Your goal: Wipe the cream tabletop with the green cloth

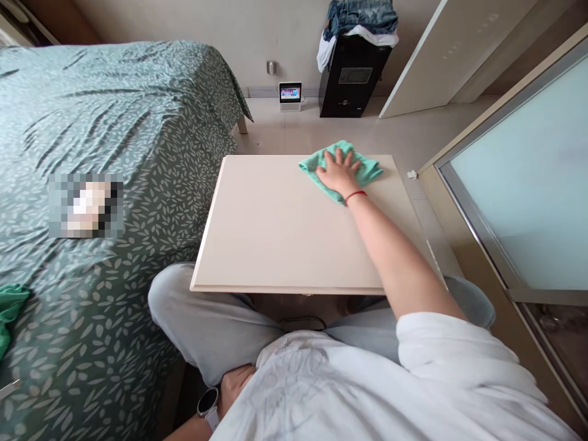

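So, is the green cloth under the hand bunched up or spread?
Spread: the green cloth lies mostly flat, edges showing around the right hand.

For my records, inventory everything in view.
Table: 1, cream, centre
Cloth: 1, green, table's far right
Bedsheet: 1, patterned green, left
Bundled fabric: 1, green, left edge
Pixelated patch: 1, multicoloured, over bedsheet
Display: 1, white, near wall
Box: 1, black, beyond table
Draped fabric: 1, white, atop box
Denim: count unclear, blue, on draped fabric
Fitting: 1, silvery, above display
Door panel: 1, cream, upper right
Frosted panel: 1, pale blue, right
Scrap: 1, white, right of table
Shirt: 1, white, worn
Trousers: 1, greyish, worn
Bracelet: 1, red, right arm
Watch: 1, black-faced, left arm
Right hand: 1, bare, on cloth
Left hand: 1, bare, beside shirt
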`<action>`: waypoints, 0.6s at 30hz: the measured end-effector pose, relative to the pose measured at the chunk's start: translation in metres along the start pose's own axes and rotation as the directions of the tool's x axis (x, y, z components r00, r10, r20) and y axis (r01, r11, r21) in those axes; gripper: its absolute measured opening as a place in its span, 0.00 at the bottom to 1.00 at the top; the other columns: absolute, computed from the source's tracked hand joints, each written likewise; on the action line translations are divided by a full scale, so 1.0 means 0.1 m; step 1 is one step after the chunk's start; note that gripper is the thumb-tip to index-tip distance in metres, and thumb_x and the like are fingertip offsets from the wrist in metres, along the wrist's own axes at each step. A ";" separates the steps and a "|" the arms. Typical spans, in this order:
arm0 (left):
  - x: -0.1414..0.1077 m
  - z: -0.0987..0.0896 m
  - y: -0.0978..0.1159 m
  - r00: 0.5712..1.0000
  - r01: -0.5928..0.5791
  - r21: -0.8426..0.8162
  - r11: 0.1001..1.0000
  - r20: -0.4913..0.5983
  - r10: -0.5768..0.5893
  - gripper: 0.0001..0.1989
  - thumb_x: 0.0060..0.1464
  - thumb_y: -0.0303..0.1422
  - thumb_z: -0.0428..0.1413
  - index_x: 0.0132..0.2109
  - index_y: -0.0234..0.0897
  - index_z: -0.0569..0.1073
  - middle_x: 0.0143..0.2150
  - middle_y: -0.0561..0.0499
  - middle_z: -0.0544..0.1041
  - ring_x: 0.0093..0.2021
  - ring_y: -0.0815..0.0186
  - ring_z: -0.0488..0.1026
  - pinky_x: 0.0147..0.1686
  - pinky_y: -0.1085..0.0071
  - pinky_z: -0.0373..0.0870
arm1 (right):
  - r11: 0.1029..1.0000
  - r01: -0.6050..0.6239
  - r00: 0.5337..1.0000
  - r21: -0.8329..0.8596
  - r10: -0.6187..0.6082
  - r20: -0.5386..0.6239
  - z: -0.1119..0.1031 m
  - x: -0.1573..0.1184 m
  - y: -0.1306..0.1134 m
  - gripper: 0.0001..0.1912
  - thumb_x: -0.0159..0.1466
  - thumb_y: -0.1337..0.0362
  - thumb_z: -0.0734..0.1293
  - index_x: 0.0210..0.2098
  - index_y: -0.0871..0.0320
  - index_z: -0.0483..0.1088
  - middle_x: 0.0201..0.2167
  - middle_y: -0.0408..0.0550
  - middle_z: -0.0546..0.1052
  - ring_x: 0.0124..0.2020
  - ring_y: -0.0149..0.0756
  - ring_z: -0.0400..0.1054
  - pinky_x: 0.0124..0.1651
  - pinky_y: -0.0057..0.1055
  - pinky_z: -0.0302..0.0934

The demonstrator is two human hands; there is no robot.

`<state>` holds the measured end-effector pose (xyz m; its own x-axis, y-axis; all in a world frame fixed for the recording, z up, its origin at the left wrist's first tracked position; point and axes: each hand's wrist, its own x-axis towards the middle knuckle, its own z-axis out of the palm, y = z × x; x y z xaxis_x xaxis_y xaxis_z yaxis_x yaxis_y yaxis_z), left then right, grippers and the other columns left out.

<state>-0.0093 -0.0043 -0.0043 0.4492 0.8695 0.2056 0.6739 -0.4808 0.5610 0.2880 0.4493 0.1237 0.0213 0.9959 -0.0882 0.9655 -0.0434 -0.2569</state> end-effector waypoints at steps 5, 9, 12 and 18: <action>-0.02 0.01 -0.02 0.999 0.030 -0.053 0.998 0.022 -0.028 0.14 0.50 0.30 0.46 0.18 0.37 0.59 0.15 0.58 0.58 0.14 0.77 0.58 0.15 0.80 0.49 | 0.975 0.220 0.973 0.031 -0.222 0.067 0.27 0.15 -1.27 0.41 0.85 0.57 0.59 0.92 0.64 0.54 0.94 0.67 0.46 0.93 0.82 0.37 0.83 0.94 0.33; -0.06 0.02 -0.02 0.994 0.094 -0.093 0.991 0.058 -0.089 0.15 0.51 0.32 0.45 0.18 0.37 0.59 0.15 0.57 0.58 0.14 0.77 0.57 0.15 0.79 0.50 | 0.898 0.431 0.896 0.082 -0.437 0.080 0.42 0.16 -1.93 0.40 0.85 0.58 0.58 0.89 0.73 0.55 0.93 0.68 0.45 0.92 0.82 0.37 0.85 0.87 0.34; -0.06 0.01 -0.03 0.992 0.119 -0.094 0.988 0.055 -0.114 0.16 0.53 0.32 0.42 0.18 0.38 0.58 0.15 0.57 0.60 0.14 0.75 0.59 0.15 0.78 0.52 | 0.789 0.607 0.782 0.092 -0.614 0.104 0.46 0.08 -2.15 0.39 0.84 0.59 0.53 0.88 0.75 0.57 0.92 0.63 0.47 0.91 0.80 0.36 0.86 0.80 0.34; -0.06 0.02 -0.06 0.992 0.126 -0.095 0.987 0.028 -0.123 0.15 0.52 0.35 0.43 0.19 0.39 0.60 0.16 0.57 0.62 0.14 0.75 0.61 0.15 0.80 0.56 | 0.545 0.827 0.512 0.139 -0.832 0.215 0.46 -0.38 -2.13 0.31 0.83 0.63 0.64 0.83 0.55 0.73 0.89 0.44 0.64 0.93 0.62 0.41 0.91 0.69 0.32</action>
<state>-0.0143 -0.0073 -0.0107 0.3790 0.9186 0.1119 0.6661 -0.3547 0.6561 0.0692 0.4173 0.1376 -0.8478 0.5290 -0.0383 0.5077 0.7887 -0.3467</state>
